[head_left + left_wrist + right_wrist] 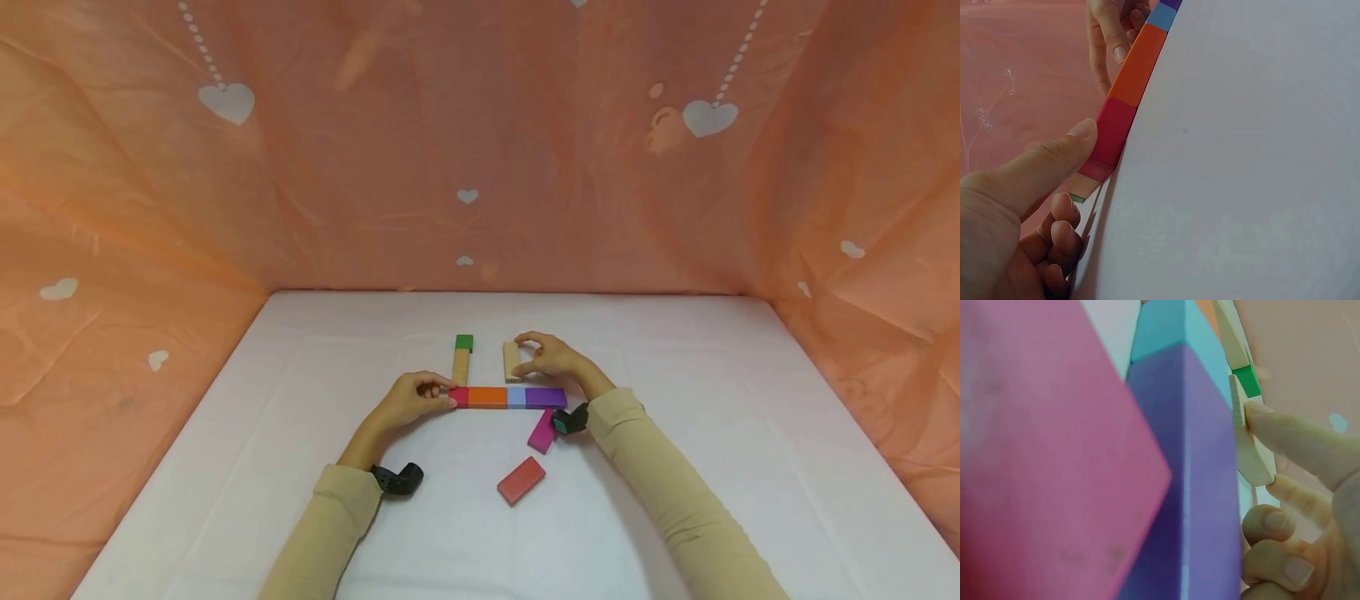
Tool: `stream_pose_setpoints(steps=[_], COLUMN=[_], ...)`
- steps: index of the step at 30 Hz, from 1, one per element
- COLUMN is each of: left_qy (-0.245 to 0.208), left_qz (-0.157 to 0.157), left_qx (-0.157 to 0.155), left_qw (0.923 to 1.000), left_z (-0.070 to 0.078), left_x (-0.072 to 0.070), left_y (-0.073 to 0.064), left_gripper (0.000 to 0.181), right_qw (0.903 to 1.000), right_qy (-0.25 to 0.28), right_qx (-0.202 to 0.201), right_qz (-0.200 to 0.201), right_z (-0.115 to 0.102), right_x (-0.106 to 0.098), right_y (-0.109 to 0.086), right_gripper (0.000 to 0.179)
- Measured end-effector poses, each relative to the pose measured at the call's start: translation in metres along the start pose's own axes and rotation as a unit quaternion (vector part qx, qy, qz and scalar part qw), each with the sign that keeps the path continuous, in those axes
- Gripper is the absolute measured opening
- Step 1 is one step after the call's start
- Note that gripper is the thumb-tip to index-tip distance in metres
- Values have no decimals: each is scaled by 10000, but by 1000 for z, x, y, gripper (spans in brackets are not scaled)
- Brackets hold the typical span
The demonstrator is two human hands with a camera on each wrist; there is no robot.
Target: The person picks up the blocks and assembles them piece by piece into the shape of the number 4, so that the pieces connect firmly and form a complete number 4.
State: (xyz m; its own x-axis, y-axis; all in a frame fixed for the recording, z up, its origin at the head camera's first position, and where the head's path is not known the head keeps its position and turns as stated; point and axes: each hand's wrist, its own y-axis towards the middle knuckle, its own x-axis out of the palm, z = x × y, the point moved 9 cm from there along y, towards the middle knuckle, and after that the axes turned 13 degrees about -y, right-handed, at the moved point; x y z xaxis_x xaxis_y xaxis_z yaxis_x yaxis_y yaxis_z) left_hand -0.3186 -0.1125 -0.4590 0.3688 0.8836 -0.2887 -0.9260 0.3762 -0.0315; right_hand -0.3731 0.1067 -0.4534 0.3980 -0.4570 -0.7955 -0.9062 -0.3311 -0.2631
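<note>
A row of blocks runs across the table: a red block (461, 398), an orange block (487, 397), a light blue block (516, 397) and a purple block (545, 398). At its left end my left hand (407, 402) pinches the red block between thumb and forefinger, the other fingers curled. Behind the row, my right hand (553, 357) grips a plain wooden block (512, 362) by its two ends with thumb and forefinger. Another wooden block (461, 367) extends back from the row's left end, with a green block (464, 342) at its far end.
A magenta block (541, 432) lies in front of the purple one, partly under the right wrist camera (572, 419). Closer to me is a separate coral-red block (521, 481). Orange cloth (480, 150) with pale hearts surrounds the white table (360, 333).
</note>
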Motion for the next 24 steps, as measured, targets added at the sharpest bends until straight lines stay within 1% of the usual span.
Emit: stream_pose_setpoints(steps=[14,24], left_qy=[-9,21], left_qz=[5,1], left_qx=[6,-21], left_qw=[10000,10000], left_z=[-3,-3], left_x=[0,0], left_y=[1,1], left_gripper=[29,29], right_qw=[9999,10000], right_qy=[-152,-66], right_qx=[4,23], right_qz=[-3,-50], right_z=[-2,1], right_x=[-1,2], right_y=[-5,-5], right_gripper=[65,66])
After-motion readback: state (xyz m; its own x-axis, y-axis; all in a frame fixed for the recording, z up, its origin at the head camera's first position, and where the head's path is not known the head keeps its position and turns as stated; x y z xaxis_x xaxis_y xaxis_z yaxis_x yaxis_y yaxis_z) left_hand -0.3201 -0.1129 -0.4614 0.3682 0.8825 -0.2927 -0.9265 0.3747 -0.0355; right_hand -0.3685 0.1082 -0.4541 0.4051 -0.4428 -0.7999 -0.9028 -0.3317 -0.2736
